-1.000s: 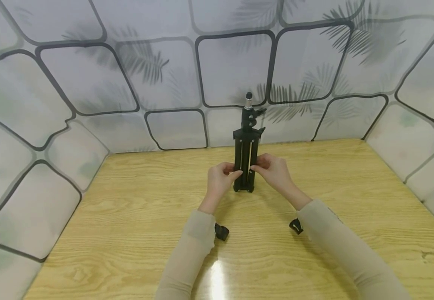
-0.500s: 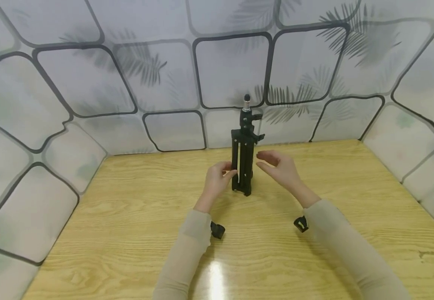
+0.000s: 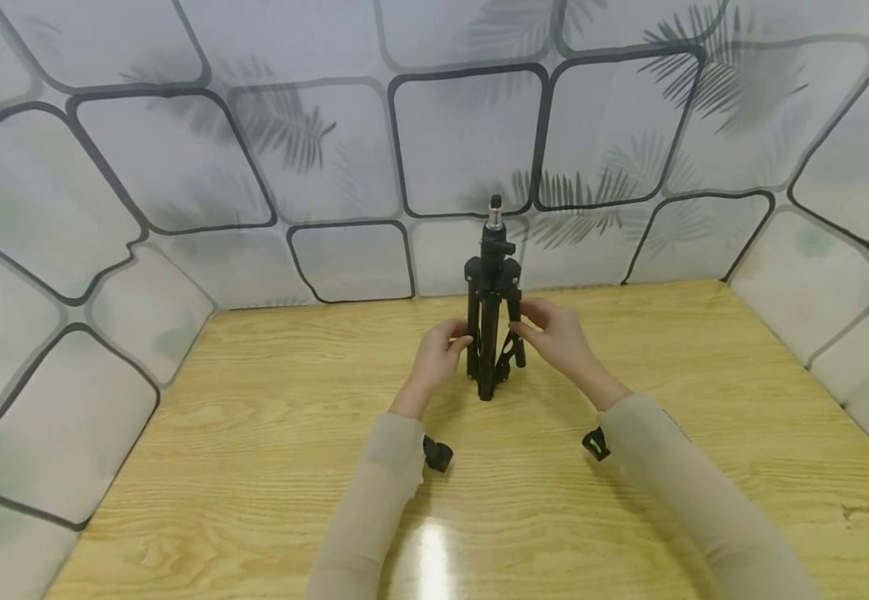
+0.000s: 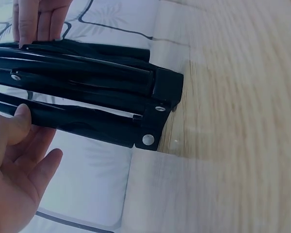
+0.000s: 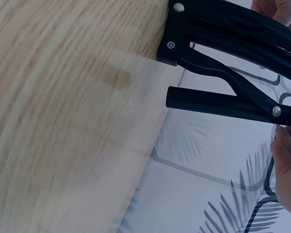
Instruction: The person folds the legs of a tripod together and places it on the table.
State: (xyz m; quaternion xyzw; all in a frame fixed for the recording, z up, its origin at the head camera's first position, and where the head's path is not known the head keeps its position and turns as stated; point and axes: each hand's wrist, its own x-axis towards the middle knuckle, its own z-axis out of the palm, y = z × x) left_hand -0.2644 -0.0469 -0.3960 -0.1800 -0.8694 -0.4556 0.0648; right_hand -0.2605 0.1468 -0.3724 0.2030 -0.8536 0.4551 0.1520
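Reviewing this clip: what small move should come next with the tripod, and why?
Probably ease the right-side leg of the tripod farther outward with the right hand. That leg's lower end stands only slightly apart, its curved brace showing, while the left-side leg lies close in. The left hand grips that leg, so it could steady things.

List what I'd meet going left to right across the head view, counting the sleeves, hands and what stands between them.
Left sleeve → left hand → black tripod stand → right hand → right sleeve.
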